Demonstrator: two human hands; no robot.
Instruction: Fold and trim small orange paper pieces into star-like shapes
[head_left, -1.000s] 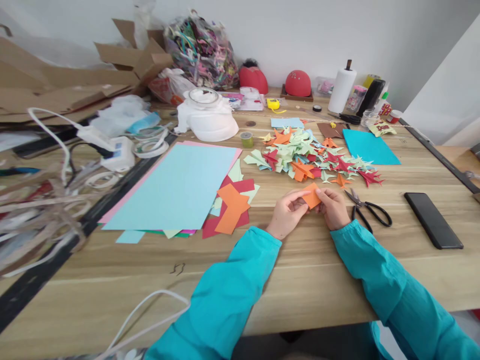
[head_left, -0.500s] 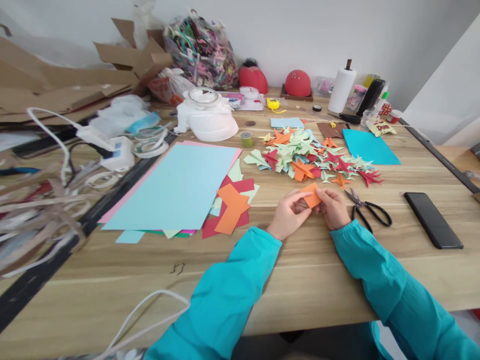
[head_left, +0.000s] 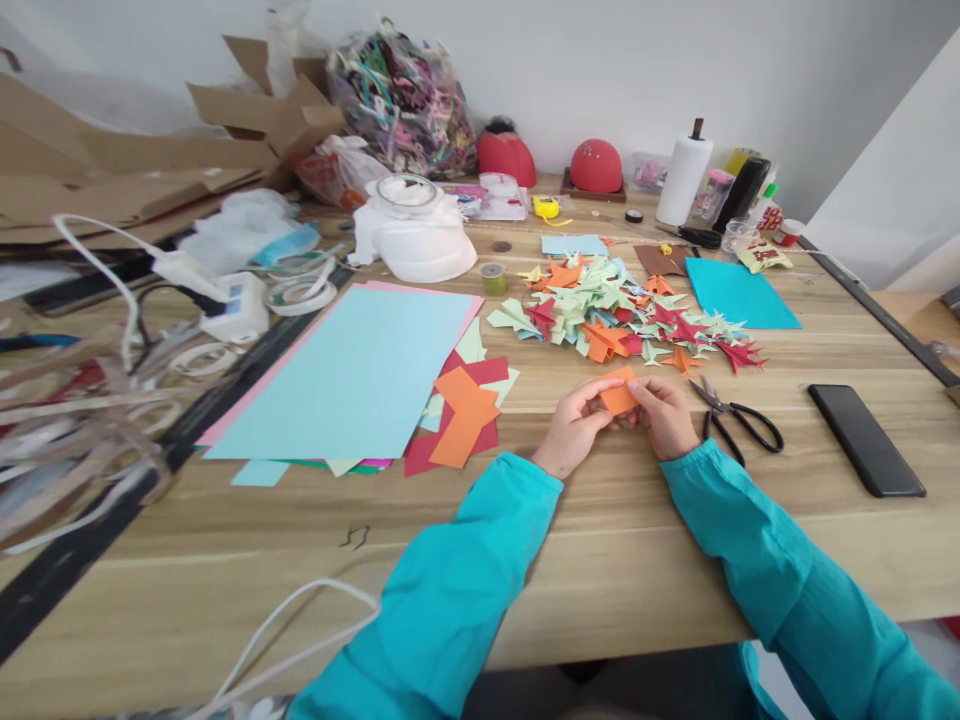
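Observation:
Between both hands I hold a small orange piece of paper [head_left: 618, 396] just above the table. My left hand [head_left: 574, 428] grips its left side, fingers closed on it. On the right side, my right hand [head_left: 663, 418] pinches the same paper between thumb and fingers. Beyond the hands lies a heap of folded paper figures [head_left: 600, 300] in green, orange, red and blue. Scissors [head_left: 721, 408] with black handles rest beside my right hand, blades parted. Orange paper offcuts [head_left: 466, 415] lie left of my left hand over red and green ones.
A stack of large sheets, light blue on top [head_left: 352, 370], covers the left middle. A black phone [head_left: 866, 440] lies at the right. Behind are a turquoise sheet [head_left: 742, 293], a green roll [head_left: 493, 279] and a white cap-like item [head_left: 420, 240]. Cables and a power strip [head_left: 238, 308] crowd the left.
The orange paper has tilted slightly and shifted a little to the left in my fingers. Both hands have stayed in almost the same place.

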